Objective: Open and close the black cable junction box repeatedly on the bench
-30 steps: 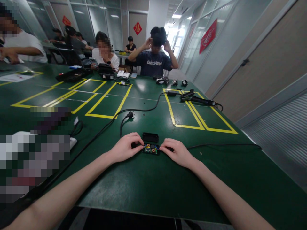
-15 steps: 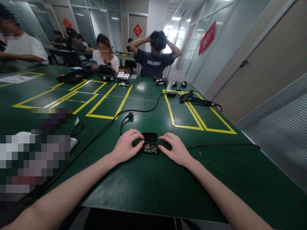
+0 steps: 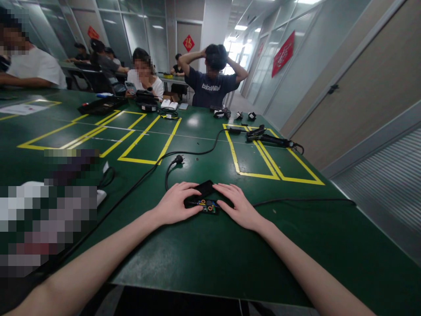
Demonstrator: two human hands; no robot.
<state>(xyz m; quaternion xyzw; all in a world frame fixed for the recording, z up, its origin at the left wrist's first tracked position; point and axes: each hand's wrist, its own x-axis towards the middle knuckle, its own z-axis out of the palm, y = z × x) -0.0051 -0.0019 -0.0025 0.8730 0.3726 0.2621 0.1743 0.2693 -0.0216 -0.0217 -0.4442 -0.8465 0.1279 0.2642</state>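
A small black plastic cover [image 3: 206,188], like half of a casing, is tilted between my two hands, its right end higher. Just nearer to me lies a circuit board [image 3: 208,206] with copper-coloured coils, in a dark lower shell. My left hand [image 3: 177,202] has its fingers on the cover's left end, with the thumb by the board's left side. The fingertips of my right hand [image 3: 239,204] touch the cover's right corner; its thumb is at the board's right edge. The undersides of the fingers are hidden.
A black power plug [image 3: 178,159] on a cord lies beyond my left hand. Another black cable [image 3: 305,199] runs off to the right. Yellow tape frames [image 3: 237,151] mark the green table, with a black device [image 3: 269,138] among them. A person [image 3: 212,83] sits opposite.
The cover has gone from lying level to tilted, its right end raised. My left fingers have shifted rightward over its left end, and my right fingertips have moved in to its corner.
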